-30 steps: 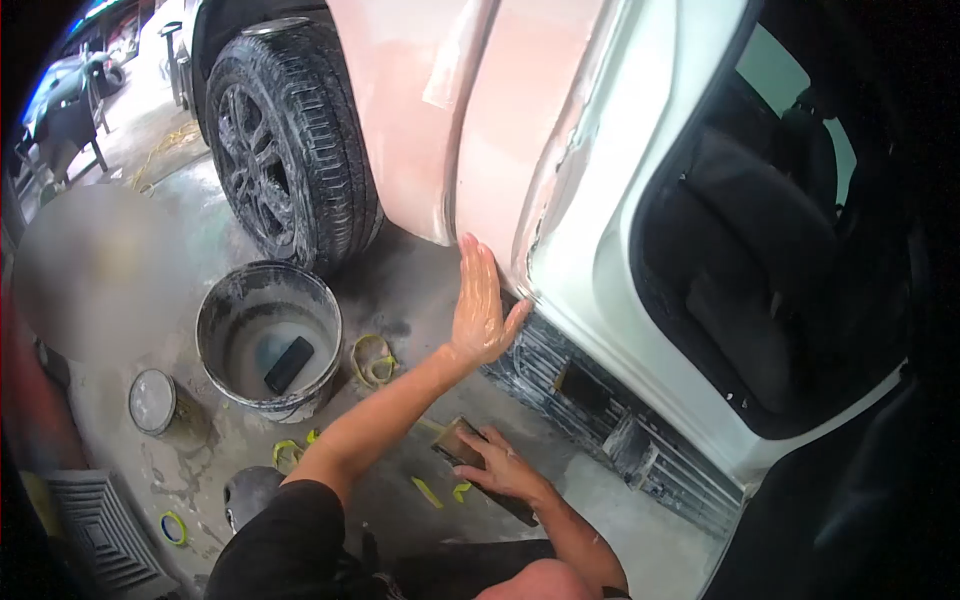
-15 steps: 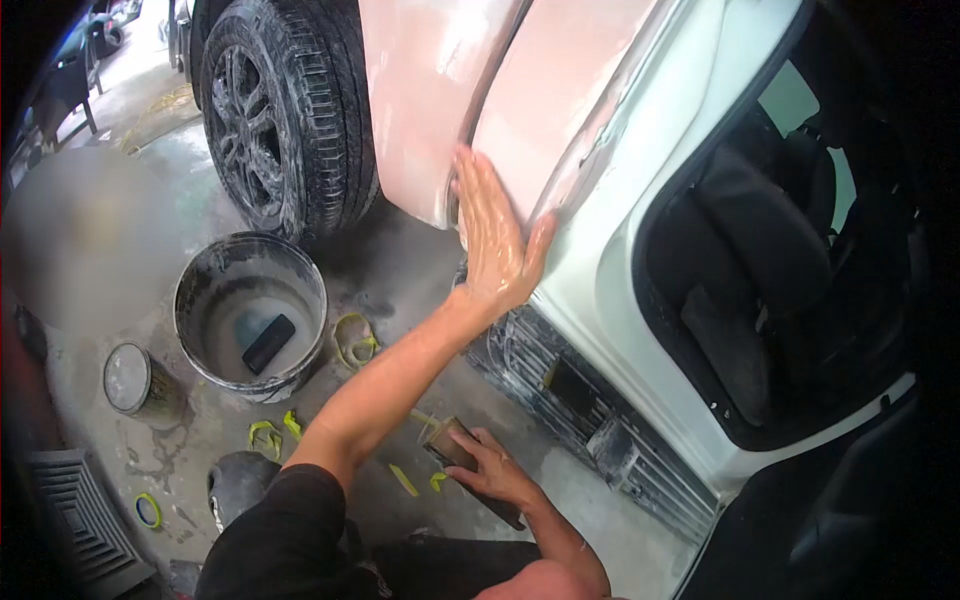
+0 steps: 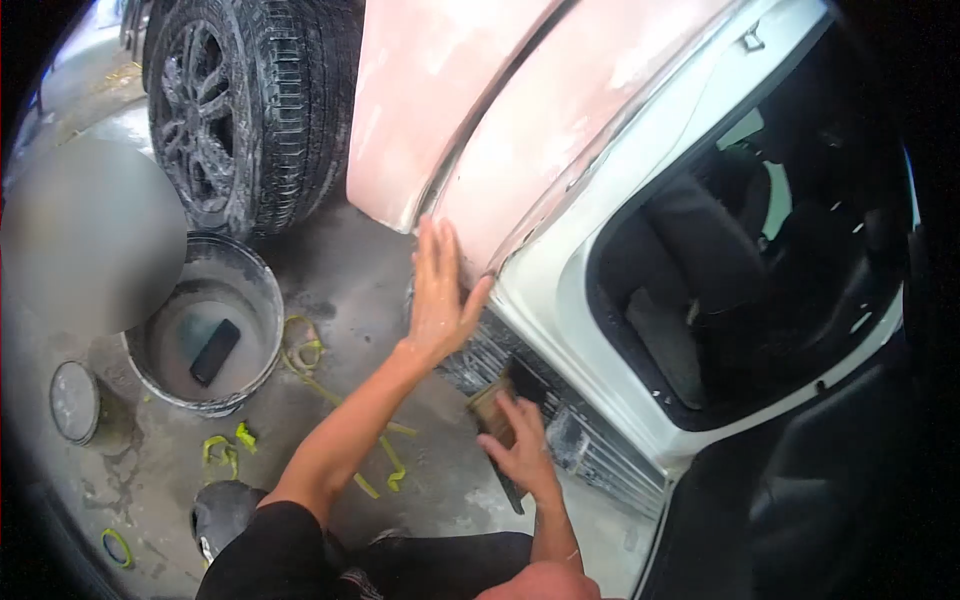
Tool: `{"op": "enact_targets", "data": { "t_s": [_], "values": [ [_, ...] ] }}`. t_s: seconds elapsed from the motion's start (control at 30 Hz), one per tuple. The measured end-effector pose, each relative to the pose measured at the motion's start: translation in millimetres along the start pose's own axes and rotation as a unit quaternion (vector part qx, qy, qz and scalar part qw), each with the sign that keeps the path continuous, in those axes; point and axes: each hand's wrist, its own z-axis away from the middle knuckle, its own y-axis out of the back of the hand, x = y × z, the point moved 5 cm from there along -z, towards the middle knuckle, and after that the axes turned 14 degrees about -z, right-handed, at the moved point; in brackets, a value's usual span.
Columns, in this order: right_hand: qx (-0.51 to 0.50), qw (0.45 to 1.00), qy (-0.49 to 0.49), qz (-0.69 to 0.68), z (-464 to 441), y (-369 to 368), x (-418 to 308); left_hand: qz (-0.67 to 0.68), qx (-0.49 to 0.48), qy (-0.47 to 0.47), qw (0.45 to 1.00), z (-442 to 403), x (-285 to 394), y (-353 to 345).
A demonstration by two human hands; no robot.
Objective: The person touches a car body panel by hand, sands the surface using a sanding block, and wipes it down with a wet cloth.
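Note:
My left hand (image 3: 437,300) is flat with its fingers stretched out, at the lower end of the pink-white car body panel (image 3: 530,140). The fingertips lie by the dark gap between two panels; whether the whole palm touches cannot be made out. Below it, my right hand (image 3: 525,450) grips a long, tan-topped sanding block (image 3: 490,412), thumb on one side and fingers on the other. The block is held over the floor beside the ribbed running board (image 3: 600,455); its underside is hidden.
A bucket (image 3: 268,345) of cloudy water holds a dark block (image 3: 214,352). Left of it stands a lidded can (image 3: 85,405). Yellow-green tape scraps (image 3: 220,455) lie on the wet floor. A dusty wheel (image 3: 290,110) stands behind, and an open door frame (image 3: 570,290) rises at right.
My left hand has slid down along the panel toward its lower edge. My right hand has carried the sanding block up toward the running board. The view has shifted and come closer.

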Motion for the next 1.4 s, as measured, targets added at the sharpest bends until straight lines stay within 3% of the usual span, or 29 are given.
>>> {"op": "enact_targets", "data": {
  "t_s": [0.13,0.27,0.4,0.5,0.63,0.83,0.97,1.1,1.23,1.4],
  "values": [
    [0.152,0.978,0.088,0.109,-37.6,82.0,-86.7,0.109,-0.015,0.086,0.99,14.2,-9.9,-1.6],
    [0.248,0.879,0.289,0.286,-95.0,140.4,-210.2,0.158,-0.022,0.112,0.981,13.1,-14.7,0.4],
    [0.233,0.768,0.364,0.472,-168.0,147.7,-294.1,0.171,-0.009,0.122,0.978,14.0,-8.7,-8.2],
    [0.193,0.731,0.392,0.524,-204.9,140.2,-317.3,0.183,0.005,0.131,0.974,14.6,-6.9,-12.8],
    [0.139,0.762,0.378,0.507,-231.6,134.0,-306.8,0.201,0.002,0.144,0.969,13.5,-6.1,-15.4],
    [0.171,0.768,0.34,0.515,-219.3,121.0,-300.2,0.213,-0.017,0.142,0.966,13.7,-6.4,-8.1],
    [0.15,0.802,0.302,0.493,-209.9,118.2,-295.2,0.216,-0.028,0.122,0.968,13.6,-10.0,-8.4],
    [0.136,0.794,0.29,0.517,-195.3,114.8,-279.1,0.228,-0.055,0.121,0.965,14.8,-12.8,-9.2],
    [0.207,0.769,0.326,0.509,-224.4,112.3,-313.0,0.226,-0.048,0.118,0.966,15.6,-10.6,-8.7],
    [0.136,0.789,0.318,0.508,-197.8,106.7,-275.6,0.214,-0.056,0.121,0.968,14.3,-7.6,-1.1]
  ]
}}
